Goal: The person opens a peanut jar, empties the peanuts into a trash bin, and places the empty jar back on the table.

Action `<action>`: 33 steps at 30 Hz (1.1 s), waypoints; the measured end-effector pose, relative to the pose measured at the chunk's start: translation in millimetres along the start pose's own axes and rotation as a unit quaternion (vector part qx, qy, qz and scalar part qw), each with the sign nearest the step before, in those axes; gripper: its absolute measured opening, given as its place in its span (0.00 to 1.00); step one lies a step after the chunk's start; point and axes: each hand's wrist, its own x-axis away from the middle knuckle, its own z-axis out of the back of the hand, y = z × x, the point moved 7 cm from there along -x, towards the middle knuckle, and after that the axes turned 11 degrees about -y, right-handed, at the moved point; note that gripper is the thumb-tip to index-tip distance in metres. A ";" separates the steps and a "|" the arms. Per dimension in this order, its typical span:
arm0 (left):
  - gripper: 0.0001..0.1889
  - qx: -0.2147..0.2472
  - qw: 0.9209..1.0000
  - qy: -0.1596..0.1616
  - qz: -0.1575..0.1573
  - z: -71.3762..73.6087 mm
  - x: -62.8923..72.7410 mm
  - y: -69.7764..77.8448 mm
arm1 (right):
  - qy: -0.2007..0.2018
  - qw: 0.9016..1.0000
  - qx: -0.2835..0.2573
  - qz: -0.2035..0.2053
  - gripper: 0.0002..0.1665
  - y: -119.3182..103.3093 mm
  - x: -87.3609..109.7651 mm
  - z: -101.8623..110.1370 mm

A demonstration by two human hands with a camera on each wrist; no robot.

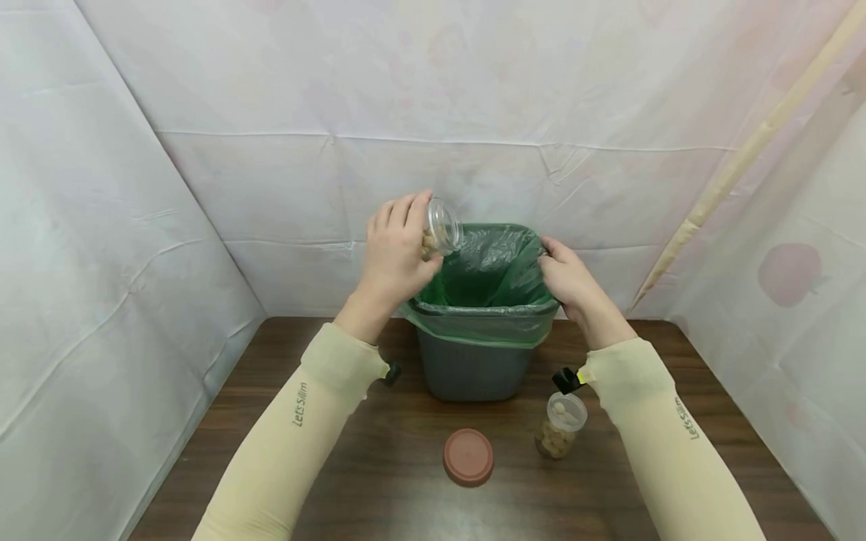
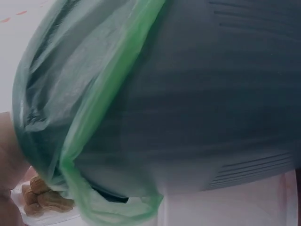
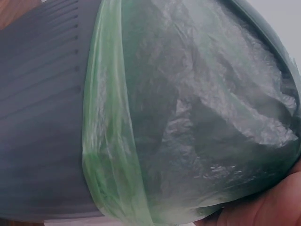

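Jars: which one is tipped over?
The jar held in the left hand, its mouth tilted toward the bin; the other jar stands upright on the table.

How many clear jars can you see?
2: one jar tilted in the left hand at the bin, another jar on the table near the reddish lid. The bin could hide more.

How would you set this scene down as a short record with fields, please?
Left hand: the left hand holds a clear jar, tilted, mouth toward the bin's opening
Jar contents: brown pieces, apparently peanuts in their shells
Right hand: the right hand grips the bin's lined rim
Container: grey bin, upright, with a green bag folded over its rim
Nearby: second jar, partly filled; reddish-brown lid
Surface: dark wooden table
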 end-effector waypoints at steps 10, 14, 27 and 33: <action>0.45 -0.069 0.997 -0.010 -0.029 -5.7 -1.3 9.0 | 0.002 1.000 0.003 0.006 0.38 -2.1 -1.0 -3.5; 0.43 -0.101 0.994 -0.012 -0.048 -9.1 -0.7 12.0 | -0.001 1.000 0.006 0.007 0.38 -2.4 -1.0 -5.5; 0.38 -0.130 0.987 -0.013 -0.092 -18.3 -2.3 25.6 | 0.000 1.000 0.010 0.010 0.38 -1.1 5.1 -1.9; 0.36 -0.145 0.984 -0.017 -0.103 -18.5 -2.2 28.6 | 0.002 1.000 0.011 0.014 0.38 -2.2 5.2 -2.0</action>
